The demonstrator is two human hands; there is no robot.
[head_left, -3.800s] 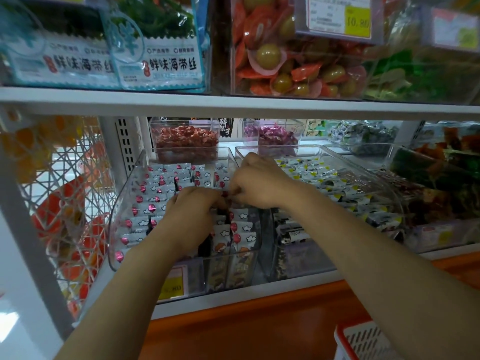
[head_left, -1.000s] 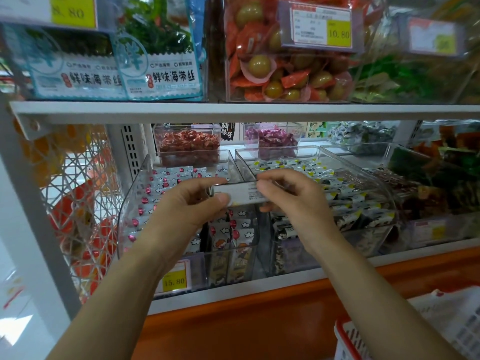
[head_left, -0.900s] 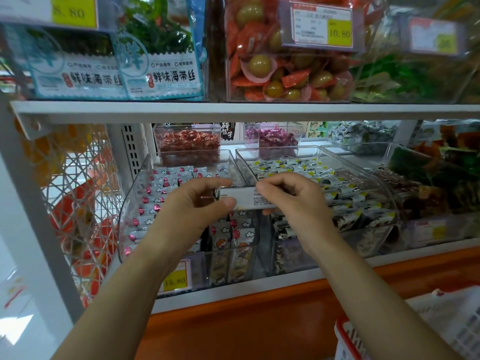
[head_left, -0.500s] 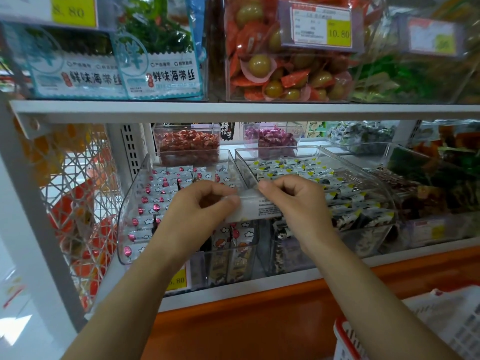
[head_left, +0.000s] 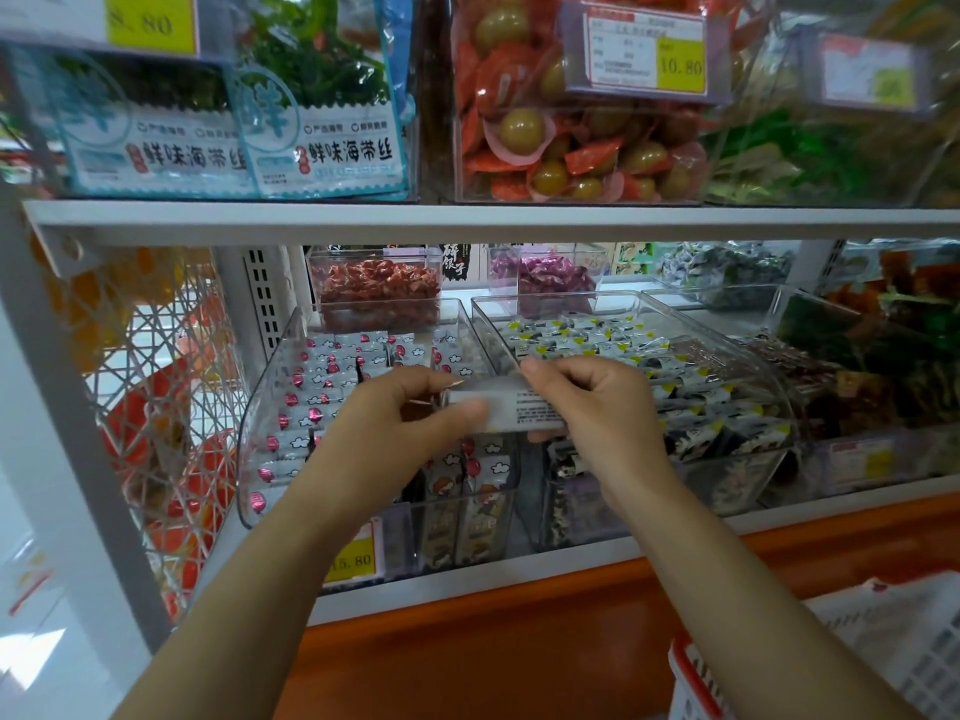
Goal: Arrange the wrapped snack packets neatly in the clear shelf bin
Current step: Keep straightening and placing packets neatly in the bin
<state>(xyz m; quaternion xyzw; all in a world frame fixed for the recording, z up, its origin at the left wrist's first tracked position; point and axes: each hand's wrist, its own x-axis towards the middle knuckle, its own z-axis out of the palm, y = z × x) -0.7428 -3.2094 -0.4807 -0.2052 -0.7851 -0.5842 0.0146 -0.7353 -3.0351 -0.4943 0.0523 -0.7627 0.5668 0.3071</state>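
One white shelf board (head_left: 467, 223) runs across above the clear bin (head_left: 270, 387). The bin's open top faces the camera. Rows of small white packets (head_left: 332, 376) with pink dots fill it, lying flat toward its back and standing on end against its front wall. Just right of the bin, touching or nearly so, is a second bin (head_left: 727, 335) holding black, white and yellow sweets. Behind the bin sits a smaller clear box (head_left: 374, 288) of red sweets.

Over the bin's front right part, the left hand (head_left: 395, 433) and the right hand (head_left: 597, 407) share one white packet (head_left: 519, 407). The left thumb and fingers pinch its left end, and the right thumb and forefinger pinch its upper right edge, with the other fingers curled. The packet is held level above the rows, its printed side toward the camera. Below the bin's front, a yellow price tag (head_left: 353, 561) reads 15.80.
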